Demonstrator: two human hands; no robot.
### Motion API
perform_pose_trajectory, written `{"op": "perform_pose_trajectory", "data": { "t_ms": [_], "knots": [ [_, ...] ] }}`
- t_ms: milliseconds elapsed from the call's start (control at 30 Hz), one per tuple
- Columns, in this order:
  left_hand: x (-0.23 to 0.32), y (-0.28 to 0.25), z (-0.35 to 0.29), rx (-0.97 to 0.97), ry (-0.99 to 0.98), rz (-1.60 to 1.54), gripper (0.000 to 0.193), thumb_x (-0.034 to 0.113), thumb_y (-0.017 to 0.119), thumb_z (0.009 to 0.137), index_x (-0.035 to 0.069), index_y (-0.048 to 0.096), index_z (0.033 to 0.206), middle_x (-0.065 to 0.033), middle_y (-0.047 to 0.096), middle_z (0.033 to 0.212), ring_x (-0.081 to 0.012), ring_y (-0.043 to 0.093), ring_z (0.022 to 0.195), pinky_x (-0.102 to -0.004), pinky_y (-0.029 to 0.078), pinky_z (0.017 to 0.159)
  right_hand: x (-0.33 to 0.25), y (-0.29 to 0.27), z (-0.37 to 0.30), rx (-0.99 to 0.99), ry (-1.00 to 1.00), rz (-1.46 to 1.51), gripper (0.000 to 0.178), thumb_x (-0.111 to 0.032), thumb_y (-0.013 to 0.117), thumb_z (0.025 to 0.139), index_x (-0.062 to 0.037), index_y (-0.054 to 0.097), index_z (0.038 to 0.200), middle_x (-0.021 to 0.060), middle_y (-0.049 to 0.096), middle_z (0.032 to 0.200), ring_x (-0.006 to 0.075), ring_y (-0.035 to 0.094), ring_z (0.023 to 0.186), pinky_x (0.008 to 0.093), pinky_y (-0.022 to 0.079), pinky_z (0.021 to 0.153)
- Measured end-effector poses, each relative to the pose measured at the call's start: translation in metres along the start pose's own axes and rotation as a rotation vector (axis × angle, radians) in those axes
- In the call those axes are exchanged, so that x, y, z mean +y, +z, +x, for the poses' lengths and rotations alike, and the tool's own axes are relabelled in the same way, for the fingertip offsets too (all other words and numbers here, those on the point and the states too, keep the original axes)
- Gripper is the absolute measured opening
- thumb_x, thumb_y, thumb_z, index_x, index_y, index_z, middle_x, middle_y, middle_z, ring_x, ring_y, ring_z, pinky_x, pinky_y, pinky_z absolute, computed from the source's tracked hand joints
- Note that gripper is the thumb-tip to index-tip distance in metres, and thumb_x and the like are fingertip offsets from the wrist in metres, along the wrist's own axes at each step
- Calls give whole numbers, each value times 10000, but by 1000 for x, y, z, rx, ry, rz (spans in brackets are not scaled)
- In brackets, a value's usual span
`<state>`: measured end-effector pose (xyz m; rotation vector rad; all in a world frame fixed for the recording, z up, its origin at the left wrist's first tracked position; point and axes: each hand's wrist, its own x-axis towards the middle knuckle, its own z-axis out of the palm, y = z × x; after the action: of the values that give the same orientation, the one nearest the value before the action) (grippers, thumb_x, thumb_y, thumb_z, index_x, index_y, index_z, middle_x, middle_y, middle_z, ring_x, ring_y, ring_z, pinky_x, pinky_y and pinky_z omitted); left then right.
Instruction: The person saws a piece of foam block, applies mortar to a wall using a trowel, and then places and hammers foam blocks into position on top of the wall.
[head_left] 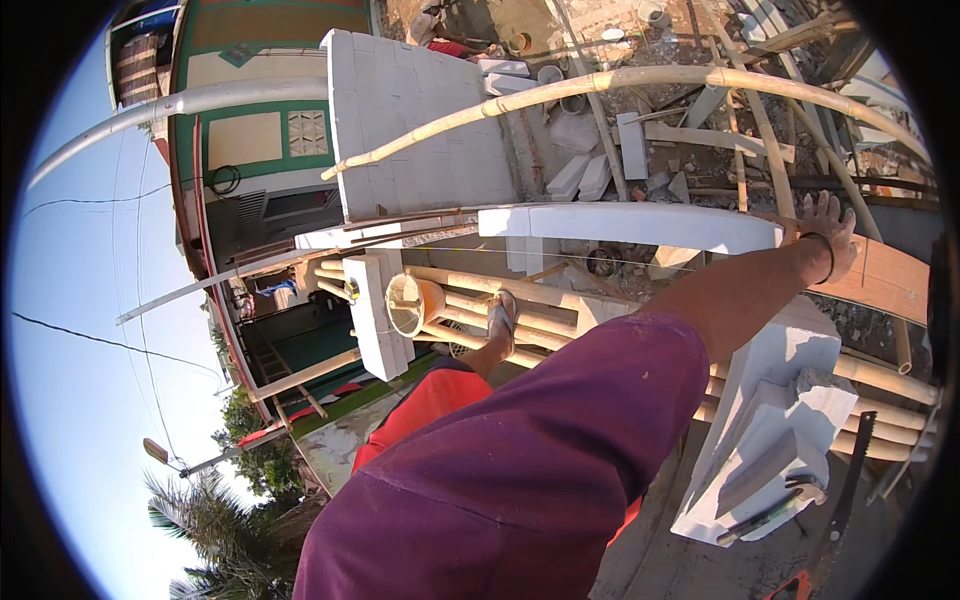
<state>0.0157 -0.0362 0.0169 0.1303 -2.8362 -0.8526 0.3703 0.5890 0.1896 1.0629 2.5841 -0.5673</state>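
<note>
My left hand [828, 238], with a dark band at the wrist, rests with fingers spread on a brown wooden board [890, 282] at the right. That board meets the end of a row of white blocks [630, 224]. My right hand is out of view. Below my forearm, pale blocks [745, 420] sit on the bamboo poles, and a hammer-like tool [765, 515] lies on them. Beside them is a handsaw [850, 490], dark-bladed with an orange handle. My sandalled foot [501, 322] stands on bamboo poles [465, 308].
An orange bucket [415, 304] stands beside white blocks [376, 315] on the scaffold. A long bamboo pole [620, 82] curves across the view near a white block wall [420, 130]. Loose blocks [580, 178] and rubble lie beyond. Another person [437, 30] sits at the top.
</note>
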Motion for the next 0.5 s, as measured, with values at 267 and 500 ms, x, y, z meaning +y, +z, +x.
{"op": "perform_pose_trajectory", "data": {
  "t_ms": [267, 500],
  "knots": [
    [-56, -295, -193, -262, -226, -601, 459, 251, 545, 977, -67, 501, 1306, -284, 601, 1192, -439, 588, 1116, -503, 478, 944, -209, -53, -157, 18, -113, 135, 357, -291, 587, 1005, 44, 581, 1127, 58, 578, 758, 174, 513, 657, 328, 426, 636],
    [-253, -483, -410, -418, -1037, -408, 401, 368, 559, 984, -8, 605, 1117, -265, 681, 1025, -384, 668, 959, -462, 512, 835, -393, -33, -325, -160, -265, 358, 347, -289, 605, 1002, 38, 587, 1115, 52, 577, 741, 157, 505, 631, 315, 417, 607]
  ]
}}
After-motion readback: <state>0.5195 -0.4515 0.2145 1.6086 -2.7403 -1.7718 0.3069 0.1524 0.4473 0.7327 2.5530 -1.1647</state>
